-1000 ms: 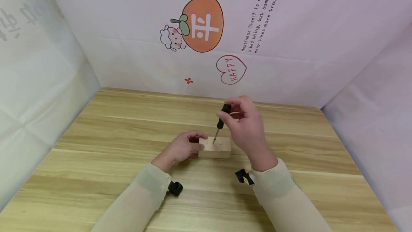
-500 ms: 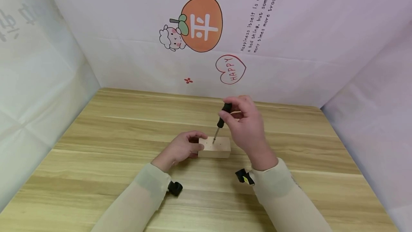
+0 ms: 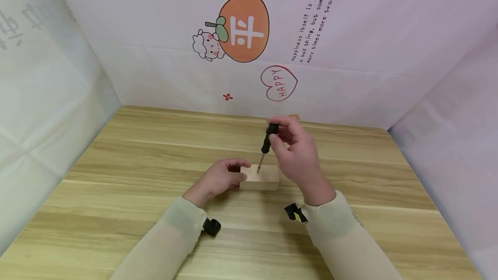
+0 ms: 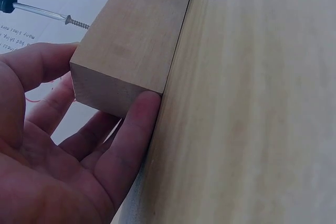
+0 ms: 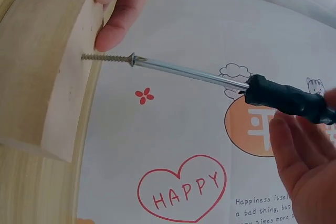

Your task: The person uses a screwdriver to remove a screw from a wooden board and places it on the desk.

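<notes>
A pale wooden block [image 3: 260,185] with small holes in its top lies on the table. My left hand [image 3: 222,178] grips the block's left end, thumb and fingers around it. One screw [image 5: 107,57] stands with its point in a hole of the top face, most of its thread showing. The tip of a screwdriver [image 5: 191,72] with a black handle and steel shaft sits in the screw head, in line with it. Above the block, my right hand [image 3: 297,150] holds the screwdriver's handle between thumb and fingers, the tool tilted slightly to the right.
The block stands mid-way on a wood-grain table [image 3: 128,150]. White printed cloth [image 3: 163,55] hangs behind the table and along both sides. A black wrist camera [image 3: 212,227] sits on the left sleeve, another camera [image 3: 295,214] on the right.
The right hand's fingers have shifted around the screwdriver's handle, the thumb moving a little to the right. The left hand and the block have stayed put.
</notes>
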The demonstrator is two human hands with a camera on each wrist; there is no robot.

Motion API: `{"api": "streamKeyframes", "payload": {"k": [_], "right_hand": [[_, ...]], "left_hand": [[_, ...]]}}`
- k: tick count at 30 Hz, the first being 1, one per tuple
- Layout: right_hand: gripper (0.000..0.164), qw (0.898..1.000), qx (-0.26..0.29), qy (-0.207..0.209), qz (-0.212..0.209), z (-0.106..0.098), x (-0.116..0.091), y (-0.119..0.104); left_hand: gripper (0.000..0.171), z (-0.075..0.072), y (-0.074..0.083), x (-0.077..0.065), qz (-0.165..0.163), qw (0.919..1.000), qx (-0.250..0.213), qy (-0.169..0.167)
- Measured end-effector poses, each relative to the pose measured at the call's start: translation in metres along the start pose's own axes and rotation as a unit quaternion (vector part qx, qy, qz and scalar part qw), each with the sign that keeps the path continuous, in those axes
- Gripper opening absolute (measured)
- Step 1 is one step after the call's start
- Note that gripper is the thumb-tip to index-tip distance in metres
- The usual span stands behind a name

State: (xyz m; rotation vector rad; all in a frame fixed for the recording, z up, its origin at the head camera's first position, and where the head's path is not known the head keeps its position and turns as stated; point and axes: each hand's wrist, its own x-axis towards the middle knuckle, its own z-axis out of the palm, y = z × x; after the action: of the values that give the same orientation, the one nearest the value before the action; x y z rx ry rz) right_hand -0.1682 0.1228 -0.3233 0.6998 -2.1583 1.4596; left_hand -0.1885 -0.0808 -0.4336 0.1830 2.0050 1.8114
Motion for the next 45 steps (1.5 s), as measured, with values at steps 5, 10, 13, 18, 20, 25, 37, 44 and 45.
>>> {"api": "streamKeyframes", "payload": {"k": [5,10,13,18,20,25,37,44,45], "right_hand": [[0.027,0.999,-0.035,0.032,0.002,-0.0005,0.0004,0.0008],[0.030,1.000,0.009,0.021,0.010,-0.0003,0.0001,-0.0006],[0.032,0.999,0.026,0.012,0.017,0.0006,-0.0001,-0.0006],[0.032,1.000,0.002,0.021,-0.002,0.0012,0.0000,-0.0003],[0.031,1.000,0.000,0.028,-0.007,0.0012,0.0000,-0.0001],[0.036,0.999,0.026,0.029,-0.008,0.0017,-0.0007,0.0013],[0.033,0.999,0.012,0.038,-0.011,0.0014,-0.0004,0.0026],[0.031,0.999,0.017,0.036,-0.013,0.0004,-0.0017,0.0053],[0.033,0.999,0.012,0.037,-0.010,0.0003,-0.0019,0.0051]], "left_hand": [[0.031,-0.0004,-0.0003,-0.0005,0.002,1.0000,-0.004,-0.003],[0.030,-0.0006,-0.0011,-0.0001,0.001,1.0000,-0.008,-0.002],[0.031,-0.0006,-0.0009,-0.0001,0.000,1.0000,-0.007,-0.002],[0.030,0.0000,-0.0007,-0.0004,-0.003,1.0000,-0.003,-0.002],[0.030,0.0003,-0.0007,-0.0002,-0.003,1.0000,-0.003,-0.001],[0.030,0.0004,0.0002,-0.0001,0.000,1.0000,-0.005,0.001],[0.030,-0.0001,0.0008,-0.0009,-0.002,1.0000,-0.008,0.002],[0.030,0.0005,0.0007,-0.0007,-0.006,0.9999,-0.008,0.002],[0.030,0.0004,0.0007,-0.0007,-0.006,0.9999,-0.008,0.002]]}}
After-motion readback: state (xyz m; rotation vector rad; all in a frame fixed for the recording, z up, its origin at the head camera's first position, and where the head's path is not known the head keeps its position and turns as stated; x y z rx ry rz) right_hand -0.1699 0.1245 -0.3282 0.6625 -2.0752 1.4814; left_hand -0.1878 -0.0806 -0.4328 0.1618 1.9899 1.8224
